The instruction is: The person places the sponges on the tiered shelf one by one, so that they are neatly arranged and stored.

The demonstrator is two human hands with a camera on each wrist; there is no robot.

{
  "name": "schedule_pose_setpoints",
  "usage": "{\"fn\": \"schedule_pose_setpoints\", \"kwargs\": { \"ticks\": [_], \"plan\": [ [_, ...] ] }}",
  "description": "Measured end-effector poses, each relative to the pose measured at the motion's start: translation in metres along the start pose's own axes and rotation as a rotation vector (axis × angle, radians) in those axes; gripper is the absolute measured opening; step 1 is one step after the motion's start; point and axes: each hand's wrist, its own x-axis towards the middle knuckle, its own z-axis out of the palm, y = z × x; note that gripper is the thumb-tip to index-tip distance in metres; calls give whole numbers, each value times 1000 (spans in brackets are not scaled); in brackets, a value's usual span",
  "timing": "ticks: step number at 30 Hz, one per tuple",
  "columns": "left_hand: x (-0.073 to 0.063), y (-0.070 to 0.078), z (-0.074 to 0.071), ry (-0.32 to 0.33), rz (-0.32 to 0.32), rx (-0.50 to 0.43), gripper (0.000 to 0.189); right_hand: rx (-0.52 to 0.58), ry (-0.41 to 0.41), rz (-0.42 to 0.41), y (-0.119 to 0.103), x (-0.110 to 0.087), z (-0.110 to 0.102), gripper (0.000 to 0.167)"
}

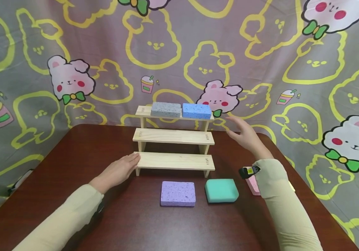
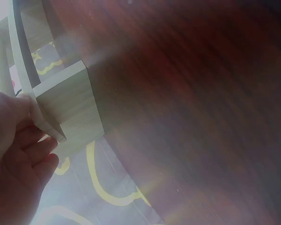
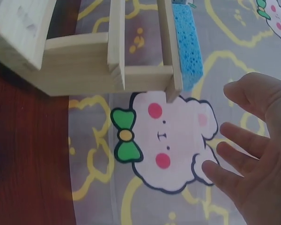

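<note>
A three-step wooden display stand (image 1: 173, 160) stands on the table. My left hand (image 1: 121, 172) grips the left end of its lowest step; in the left wrist view the thumb and curled fingers (image 2: 46, 150) are at that step's end. On the top step a grey sponge (image 1: 166, 109) and a blue sponge (image 1: 196, 111) lie side by side. Just right of the blue sponge, my right hand (image 1: 245, 134) hovers apart from it, thumb and fingers spread and holding nothing. In the right wrist view the blue sponge (image 3: 189, 47) sits beyond the fingertips.
In front of the stand lie a purple sponge (image 1: 178, 194) and a green sponge (image 1: 221, 190) on the dark wooden table (image 1: 129, 223). A pink sponge (image 1: 253, 184) is partly hidden by the right sleeve. Behind the table hangs a patterned cloth (image 1: 179, 76).
</note>
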Motion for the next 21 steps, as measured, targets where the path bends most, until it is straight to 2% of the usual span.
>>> {"fn": "schedule_pose_setpoints", "kwargs": {
  "ticks": [10, 17, 21],
  "plan": [
    [0, -1, 1, -4, 2, 7, 34, -40, -40, 98, 9, -31, -9, 52],
    [0, 0, 0, 3, 0, 2, 34, -58, -45, 101, 19, -54, -8, 53],
    [0, -1, 1, 5, 5, 5, 34, -63, -38, 135, 26, -71, -11, 55]
  ]
}}
